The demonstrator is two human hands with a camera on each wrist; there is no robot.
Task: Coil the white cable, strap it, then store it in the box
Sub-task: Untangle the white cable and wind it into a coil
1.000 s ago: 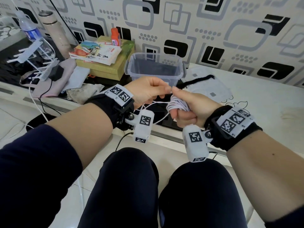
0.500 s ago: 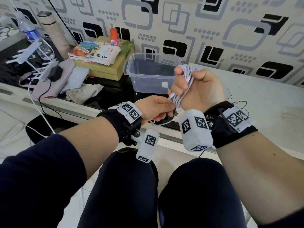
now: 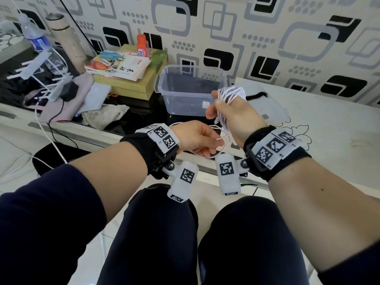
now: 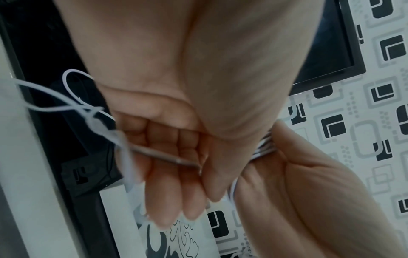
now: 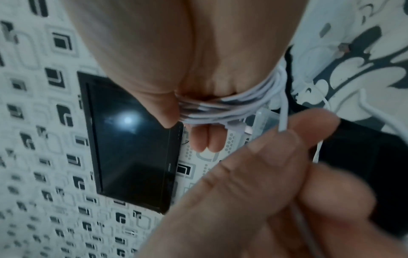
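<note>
Cable (image 3: 231,93) wound round my right hand (image 3: 236,118)
My left hand (image 3: 195,138) pinches its loose end just below; box (image 3: 185,87) beyond my fingers

The thin white cable (image 3: 231,95) is wound in several loops around the fingers of the right hand (image 3: 233,114), just in front of the clear rectangular plastic box (image 3: 185,87). Its loose tail (image 3: 221,138) trails down from the coil, away from the box, into the left hand (image 3: 195,140). The box stands upright and open.
</note>
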